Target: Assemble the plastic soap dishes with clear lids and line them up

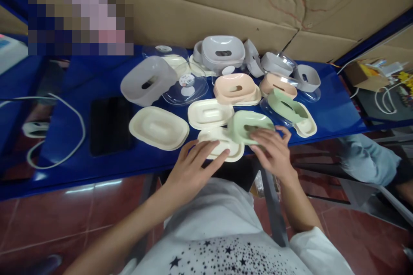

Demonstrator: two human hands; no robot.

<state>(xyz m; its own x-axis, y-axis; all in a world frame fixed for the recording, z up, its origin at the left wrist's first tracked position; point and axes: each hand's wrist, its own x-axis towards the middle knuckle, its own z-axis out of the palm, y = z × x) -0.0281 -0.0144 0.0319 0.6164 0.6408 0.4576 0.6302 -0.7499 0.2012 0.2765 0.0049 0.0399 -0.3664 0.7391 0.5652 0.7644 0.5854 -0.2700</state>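
Observation:
Near the front edge of the blue table lies a cream tray with a pale green slotted insert resting on its right part. My left hand lies on the cream tray, fingers stretched flat and apart. My right hand rests on the green insert, fingers spread over its near edge. Neither hand grips anything.
More soap-dish parts cover the table: cream trays, a pink insert, a second green one, grey ones, clear lids. A white cable loops at left. Cardboard stands behind. Someone's trouser leg is at right.

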